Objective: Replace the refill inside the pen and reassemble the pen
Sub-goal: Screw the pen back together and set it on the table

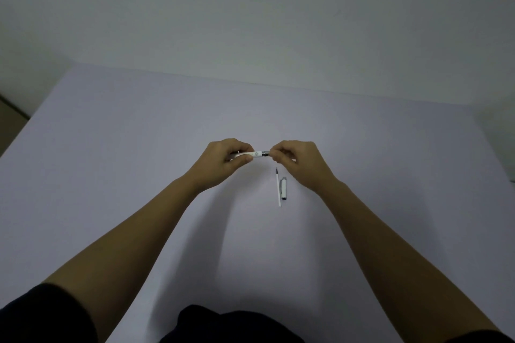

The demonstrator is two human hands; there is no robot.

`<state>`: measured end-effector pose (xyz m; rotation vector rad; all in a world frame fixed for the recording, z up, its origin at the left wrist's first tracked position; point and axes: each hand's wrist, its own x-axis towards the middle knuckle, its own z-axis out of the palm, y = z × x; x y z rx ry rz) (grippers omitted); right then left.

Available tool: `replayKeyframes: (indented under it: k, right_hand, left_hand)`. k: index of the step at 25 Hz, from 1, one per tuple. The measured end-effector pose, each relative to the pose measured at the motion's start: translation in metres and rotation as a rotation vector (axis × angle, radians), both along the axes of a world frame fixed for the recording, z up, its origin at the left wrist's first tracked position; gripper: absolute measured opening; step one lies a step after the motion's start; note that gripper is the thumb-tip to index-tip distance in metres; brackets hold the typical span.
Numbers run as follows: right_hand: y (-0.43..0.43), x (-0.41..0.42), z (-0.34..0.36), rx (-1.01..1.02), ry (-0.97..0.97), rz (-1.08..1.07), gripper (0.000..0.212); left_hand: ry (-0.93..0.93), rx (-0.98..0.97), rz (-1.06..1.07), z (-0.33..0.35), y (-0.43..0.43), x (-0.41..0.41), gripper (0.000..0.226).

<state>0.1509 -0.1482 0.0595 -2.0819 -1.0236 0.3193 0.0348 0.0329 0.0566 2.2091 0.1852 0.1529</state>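
A white pen (257,154) is held level above the table between both hands. My left hand (227,160) grips its white barrel. My right hand (295,160) pinches the grey metal end of the pen, and the tip is hidden inside those fingers. On the table below my right hand lies a thin white refill (278,191) with a dark tip pointing away from me. Right beside the refill lies the grey pen cap (284,189).
The pale table (139,161) spreads wide around the hands; its far edge meets a plain wall. The left table edge runs diagonally at the left. Dark sleeves and dark clothing show at the bottom of the view.
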Motion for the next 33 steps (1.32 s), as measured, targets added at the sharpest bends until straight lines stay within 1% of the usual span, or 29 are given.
replayKeyframes:
  k: [1,4,9,12,14,16,18,20,22,24,26,27,29,30,31,33]
  right_hand:
    - [0.0,-0.001,0.001,0.033,-0.006,0.007,0.008]
    - [-0.001,-0.002,0.003,0.1,-0.022,0.003,0.008]
    - [-0.002,0.001,0.008,-0.023,-0.076,0.057,0.015]
    - [-0.003,0.0,0.013,0.024,-0.11,0.069,0.008]
    - [-0.002,-0.002,0.013,0.049,-0.19,0.067,0.008]
    - [-0.003,-0.003,0.014,0.071,-0.224,0.068,0.008]
    - [-0.003,-0.004,0.015,0.069,-0.204,0.069,0.009]
    - [-0.001,-0.001,0.013,0.019,-0.172,0.048,0.017]
    - [0.0,0.0,0.012,-0.022,-0.091,0.02,0.023]
    - [-0.001,0.0,0.012,-0.003,0.008,0.039,0.019]
    - [-0.005,0.0,0.013,0.015,0.062,0.064,0.029]
    - [-0.006,0.0,0.013,0.014,0.067,0.062,0.028]
    - [-0.007,0.002,0.012,0.017,0.058,0.058,0.012]
    - [-0.007,0.003,0.013,0.007,0.047,0.057,0.007]
    - [-0.006,0.004,0.013,-0.009,0.025,0.056,0.014]
    - [-0.006,0.003,0.014,-0.017,0.007,0.067,0.02]
  left_hand:
    - [-0.001,0.003,-0.002,0.0,-0.001,0.0,0.012]
    - [-0.02,0.014,-0.005,0.003,-0.001,0.0,0.014]
    - [-0.05,0.032,-0.031,0.008,-0.002,0.0,0.012]
    - [-0.03,0.019,-0.019,0.009,-0.003,0.0,0.013]
    - [-0.021,0.011,-0.011,0.009,-0.003,0.001,0.013]
    - [-0.016,0.001,-0.004,0.01,-0.003,0.001,0.012]
    - [-0.032,0.005,0.003,0.011,-0.003,0.0,0.011]
    - [-0.058,0.026,0.002,0.013,-0.003,0.0,0.01]
    - [-0.064,0.045,0.006,0.013,-0.005,0.0,0.01]
    - [-0.059,0.053,0.021,0.013,-0.007,0.001,0.011]
    - [-0.061,0.062,0.023,0.013,-0.007,0.002,0.012]
    - [-0.064,0.068,0.02,0.013,-0.007,0.002,0.012]
    - [-0.075,0.071,0.013,0.014,-0.008,0.002,0.012]
    - [-0.083,0.071,0.011,0.014,-0.008,0.001,0.012]
    - [-0.089,0.072,0.01,0.014,-0.009,0.001,0.012]
    - [-0.091,0.08,0.012,0.015,-0.01,0.002,0.013]
